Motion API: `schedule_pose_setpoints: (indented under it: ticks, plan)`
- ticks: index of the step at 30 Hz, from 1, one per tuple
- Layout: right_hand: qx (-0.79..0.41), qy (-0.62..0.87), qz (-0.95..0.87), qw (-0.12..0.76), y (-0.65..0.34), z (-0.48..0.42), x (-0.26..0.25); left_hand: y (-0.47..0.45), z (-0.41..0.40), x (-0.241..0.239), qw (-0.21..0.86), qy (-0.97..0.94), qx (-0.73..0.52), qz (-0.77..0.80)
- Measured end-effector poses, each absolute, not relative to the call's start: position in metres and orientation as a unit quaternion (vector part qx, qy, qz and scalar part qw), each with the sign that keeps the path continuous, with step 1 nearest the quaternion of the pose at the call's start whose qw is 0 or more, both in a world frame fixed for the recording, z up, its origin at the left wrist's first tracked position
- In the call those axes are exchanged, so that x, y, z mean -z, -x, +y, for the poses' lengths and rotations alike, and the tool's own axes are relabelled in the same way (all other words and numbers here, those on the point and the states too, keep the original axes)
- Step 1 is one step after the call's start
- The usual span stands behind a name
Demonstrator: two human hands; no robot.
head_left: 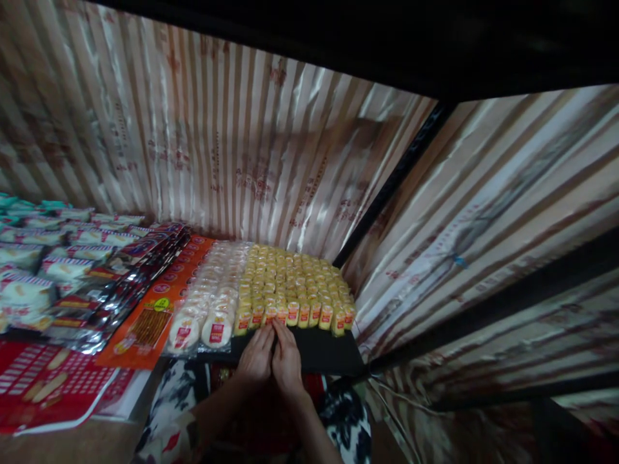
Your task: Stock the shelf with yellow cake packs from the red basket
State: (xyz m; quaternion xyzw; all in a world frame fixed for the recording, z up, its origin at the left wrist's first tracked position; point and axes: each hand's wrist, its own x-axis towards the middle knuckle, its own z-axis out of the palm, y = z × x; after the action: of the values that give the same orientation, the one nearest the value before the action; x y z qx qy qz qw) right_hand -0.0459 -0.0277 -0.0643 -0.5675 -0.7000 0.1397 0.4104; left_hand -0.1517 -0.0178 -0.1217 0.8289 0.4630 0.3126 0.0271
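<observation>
Striped plastic sheeting (251,161) lines the walls behind a black surface (319,351) stocked with packaged snacks. The left hand (256,357) and right hand (286,361) lie side by side, touching, at the near edge of the yellow snack packets (294,283). Each grip is flat, fingers together, fingertips against the nearest packet row; nothing is pinched. White round-cake packs (213,303) lie just left; orange stick-snack packs (149,322) farther left.

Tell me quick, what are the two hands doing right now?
Left hand: fingers flat and open, tips touching the front row of small yellow packets; holding nothing.
Right hand: same, open and flat beside the left, fingertips at the packets; holding nothing.
</observation>
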Motion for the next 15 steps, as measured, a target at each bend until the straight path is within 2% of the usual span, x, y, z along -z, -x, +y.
schedule_pose_setpoints:
  ticks: [15]
  plan:
    - [-0.128, 0.547, -0.698, 0.444, 0.034, -0.018, 0.088, 0.152, -0.02, 0.12, -0.045, -0.828, -0.325, 0.455]
